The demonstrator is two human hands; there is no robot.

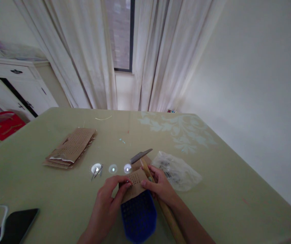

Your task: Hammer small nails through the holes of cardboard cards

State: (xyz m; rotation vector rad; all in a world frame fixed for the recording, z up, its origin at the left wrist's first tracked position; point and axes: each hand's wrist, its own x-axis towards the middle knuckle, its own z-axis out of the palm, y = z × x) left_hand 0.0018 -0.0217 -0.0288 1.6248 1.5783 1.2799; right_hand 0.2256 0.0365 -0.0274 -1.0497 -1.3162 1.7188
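A piece of brown card [136, 179] with rows of small holes is held between my two hands. My left hand [110, 196] pinches at the card's left side; a tiny shiny thing shows at its fingertips, too small to name. My right hand [160, 183] grips the card's right edge, thumb on top. A hammer [169, 217] with a wooden handle and a narrow metal head runs under or through that hand; I cannot tell whether the fingers close round it. Below the card sits a blue basket [139, 217] with a perforated bottom.
A clear plastic bag [176, 171] with dark small items lies right of my hands. Three small round discs, one [113, 169] in the middle, lie beyond my left hand, with thin metal pieces [97, 172]. Folded perforated brown cards [71, 147] and a phone [15, 225] lie leftward.
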